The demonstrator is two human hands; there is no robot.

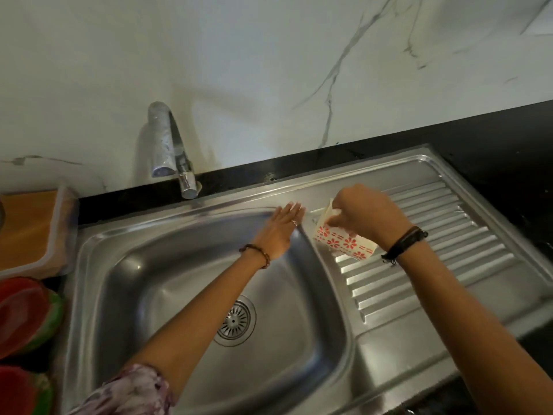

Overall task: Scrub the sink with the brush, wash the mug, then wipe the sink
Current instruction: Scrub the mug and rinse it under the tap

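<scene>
A steel sink (98,283) with a round drain (236,320) fills the middle of the view. My right hand (366,217) grips a white cloth with red flower print (344,242) and holds it on the near-left corner of the ribbed drainboard (434,250). My left hand (282,224) lies flat with straight fingers on the far right rim of the basin, just left of the cloth. No brush or mug shows in view.
A chrome tap (172,148) stands at the back left of the sink against a marble wall. A clear plastic box with a wooden board (33,232) and red-and-green scrub pads (27,316) sit left of the basin. Black counter (508,151) runs behind.
</scene>
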